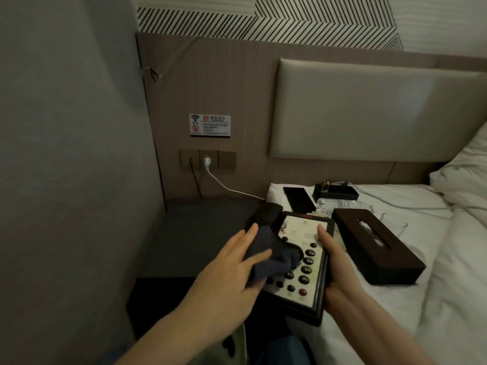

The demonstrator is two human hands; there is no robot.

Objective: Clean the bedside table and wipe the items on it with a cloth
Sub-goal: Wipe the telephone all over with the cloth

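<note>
Dark cloth sits bunched under my left hand, fingers fairly straight, pressing it onto the telephone keypad. My right hand grips the phone's right edge, thumb on its face, holding it at the bed's edge beside the bedside table. Its long axis runs 11 to 5 o'clock, handset toward 11. Pressing hard could tip it off my palm, or drag the handset loose

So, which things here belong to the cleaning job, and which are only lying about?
Job: cloth, phone, bedside table, left hand, right hand.
Lying about: tissue box, bottle, glass, black tray, wall card.
</note>
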